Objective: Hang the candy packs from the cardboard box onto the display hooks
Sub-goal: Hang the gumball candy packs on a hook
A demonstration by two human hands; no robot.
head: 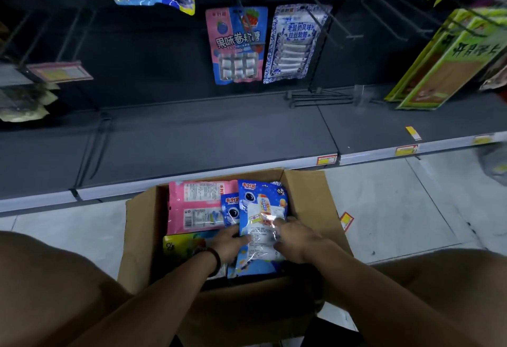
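Down in the box (310, 198), the blue pack (262, 207) sits between both hands, the left hand (229, 242) gripping its left edge and the right hand (297, 239) its right edge, beside a pink pack (192, 204).

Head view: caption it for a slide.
The left hand and right hand grip a blue candy pack in the cardboard box.

A dark bracelet (216, 261) of rounded beads, brown to black, circles the left wrist just behind the left hand (230, 241). The right hand (297, 239) and its wrist are bare. The left forearm (153, 300) and right forearm (384, 292) are uncovered, and bare knees (55, 278) fill the lower corners
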